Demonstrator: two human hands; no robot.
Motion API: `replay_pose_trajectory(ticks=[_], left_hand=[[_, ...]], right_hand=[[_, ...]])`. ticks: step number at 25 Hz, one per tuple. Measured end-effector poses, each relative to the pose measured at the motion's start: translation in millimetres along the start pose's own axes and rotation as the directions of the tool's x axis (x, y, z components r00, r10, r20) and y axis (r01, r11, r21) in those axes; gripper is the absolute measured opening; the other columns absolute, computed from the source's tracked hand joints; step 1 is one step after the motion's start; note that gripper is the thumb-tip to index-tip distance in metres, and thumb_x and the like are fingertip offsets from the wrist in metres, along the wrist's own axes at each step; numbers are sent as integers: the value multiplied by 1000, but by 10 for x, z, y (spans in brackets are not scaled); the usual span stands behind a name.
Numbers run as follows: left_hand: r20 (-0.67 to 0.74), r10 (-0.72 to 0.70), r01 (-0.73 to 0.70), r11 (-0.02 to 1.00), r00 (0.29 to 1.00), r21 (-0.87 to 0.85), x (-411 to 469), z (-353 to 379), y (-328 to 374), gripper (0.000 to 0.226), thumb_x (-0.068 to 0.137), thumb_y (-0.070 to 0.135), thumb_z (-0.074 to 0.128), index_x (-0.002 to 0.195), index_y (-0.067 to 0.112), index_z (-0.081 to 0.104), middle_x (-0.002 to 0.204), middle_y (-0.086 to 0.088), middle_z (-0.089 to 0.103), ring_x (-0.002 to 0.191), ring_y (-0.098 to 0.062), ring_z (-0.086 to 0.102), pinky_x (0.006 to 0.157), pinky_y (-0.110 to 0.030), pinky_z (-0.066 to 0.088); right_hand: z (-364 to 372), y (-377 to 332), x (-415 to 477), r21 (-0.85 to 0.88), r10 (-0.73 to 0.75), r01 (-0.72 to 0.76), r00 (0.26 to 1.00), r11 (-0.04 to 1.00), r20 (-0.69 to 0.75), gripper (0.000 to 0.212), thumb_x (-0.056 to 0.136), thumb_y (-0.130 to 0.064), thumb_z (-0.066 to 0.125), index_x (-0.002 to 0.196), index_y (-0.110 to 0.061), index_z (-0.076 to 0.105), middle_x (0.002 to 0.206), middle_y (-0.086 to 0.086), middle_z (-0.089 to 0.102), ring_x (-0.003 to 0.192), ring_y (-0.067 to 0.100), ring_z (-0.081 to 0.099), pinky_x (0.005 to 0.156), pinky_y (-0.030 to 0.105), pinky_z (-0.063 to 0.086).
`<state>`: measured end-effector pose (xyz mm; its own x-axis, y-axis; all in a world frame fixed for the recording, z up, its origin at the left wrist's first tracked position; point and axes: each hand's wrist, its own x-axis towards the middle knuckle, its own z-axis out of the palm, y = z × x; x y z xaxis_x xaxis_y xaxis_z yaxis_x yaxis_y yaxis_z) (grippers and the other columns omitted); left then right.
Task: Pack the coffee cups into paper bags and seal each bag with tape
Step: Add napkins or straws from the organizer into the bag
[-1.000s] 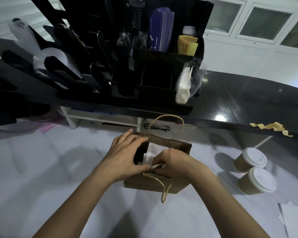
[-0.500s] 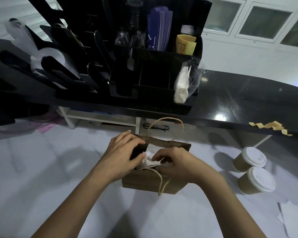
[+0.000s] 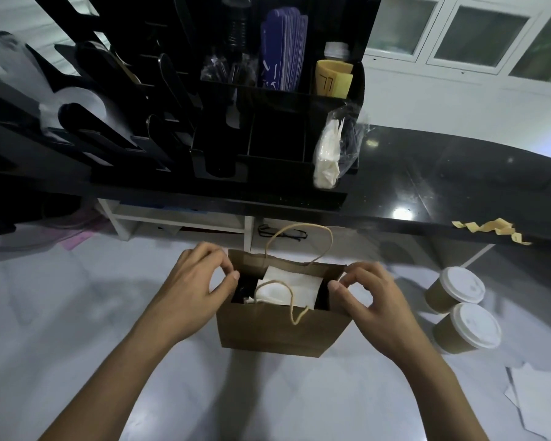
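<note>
Your left hand pinches the left rim of the brown paper bag w/ twine handles, which stands mid-table. Your right hand pinches the right rim. Pull unevenly & the thin rim could tear or the bag tip over. Two white-lidded brown paper cups sit just to the right, so a careless forearm could knock them.

The place looks like the staff side of a café or takeaway coffee shop. A black organiser on the raised far counter holds slotted racks, purple cards and a plastic packet of white items. Lidded paper cups and a handled paper bag stand on the near white worktop.
</note>
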<state>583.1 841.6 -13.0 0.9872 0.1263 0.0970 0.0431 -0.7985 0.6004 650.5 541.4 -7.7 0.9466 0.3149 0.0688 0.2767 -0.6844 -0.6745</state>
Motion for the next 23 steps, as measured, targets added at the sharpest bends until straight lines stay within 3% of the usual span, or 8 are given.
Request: replay_pose_trajectory(ticks=[4,7,12,14,16,18,20,23], left_hand=[[155,-10,20,998,988,-64,-38,-8,-46,32,88,66,46,90,39,64,158,26,20,142,-4,24,108,-38,35],[198,5,5,999,980,-53,-33,16,-37,38,82,74,47,96,43,63,160,30,14,146,-6,21,109,-41,33],[226,5,7,999,974,-52,-16,12,-45,51,75,84,50,105,44,60,158,30,14,144,-6,22,111,-42,36],[242,19,-5,998,970,-59,-25,11,-39,48,73,78,60,108,44,58,157,31,13,141,-3,23,110,-41,37],[238,33,-16,997,971,-73,-31,22,-35,35,79,55,73,107,42,57,154,32,15,139,-3,25,109,-38,38],[213,40,-27,998,976,-64,-34,40,-43,27,84,35,72,105,41,56,149,30,22,137,-3,28,104,-32,37],[166,38,-28,998,985,-62,-34,49,-40,22,88,26,69,101,39,57,143,26,32,132,-3,33,100,-26,35],[93,-6,13,997,996,-79,-26,71,-46,23,91,25,68,95,38,49,132,24,48,122,-3,45,96,-26,41]], right_hand=[[65,72,-85,33,20,-21,999,999,30,34,85,-72,57,90,-41,67,142,-31,38,132,-9,35,101,33,37],[72,19,-98,51,16,-18,999,999,37,28,86,-70,57,96,-45,67,140,-29,41,132,-1,41,101,33,40],[93,58,-74,53,1,2,998,999,-60,29,84,-69,58,102,-46,62,132,-29,44,122,-6,46,100,37,49],[96,95,-77,12,18,-18,1000,1000,10,32,82,-73,60,100,-47,63,145,-32,34,133,-4,36,107,39,40],[95,103,-87,-40,-9,13,995,999,103,35,79,-75,62,104,-49,62,157,-33,21,140,0,24,110,38,30],[91,103,-87,-82,-54,66,987,994,150,27,83,-61,69,105,-49,60,160,-32,18,142,-4,18,114,36,22],[93,123,-71,-111,-92,107,987,988,133,24,86,-37,71,105,-46,59,154,-31,32,142,-12,20,119,36,21],[122,166,-48,-132,-103,108,994,985,41,26,90,-21,68,102,-42,59,121,-35,54,123,-17,40,112,39,33]])
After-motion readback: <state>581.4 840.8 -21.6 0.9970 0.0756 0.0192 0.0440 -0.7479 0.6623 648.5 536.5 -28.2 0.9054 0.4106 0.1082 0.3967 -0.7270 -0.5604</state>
